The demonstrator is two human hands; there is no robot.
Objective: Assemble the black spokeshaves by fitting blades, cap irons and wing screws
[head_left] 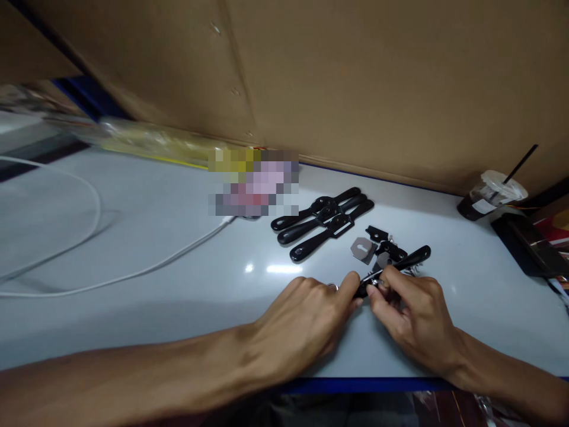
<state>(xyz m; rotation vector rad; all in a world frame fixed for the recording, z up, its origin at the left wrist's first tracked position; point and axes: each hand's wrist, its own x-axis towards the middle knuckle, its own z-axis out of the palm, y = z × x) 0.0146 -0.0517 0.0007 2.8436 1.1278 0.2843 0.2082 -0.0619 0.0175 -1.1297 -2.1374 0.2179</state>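
My left hand (306, 320) rests on the white table (178, 237), fingers closed around one end of a black two-handled tool (411, 259). My right hand (411, 314) pinches the tool's middle, where a small metal part sits. The tool's far handle sticks out to the upper right. Just behind it lie a grey metal blade plate (362, 249) and small black parts (384, 240). Three more black two-handled tools (322, 222) lie side by side further back.
A white cable (111, 276) loops over the table's left half. A brown cardboard wall (355, 77) stands behind. A lidded iced drink cup with a straw (491, 196) and a black device (527, 243) sit at the right. The blue table edge (355, 385) runs near me.
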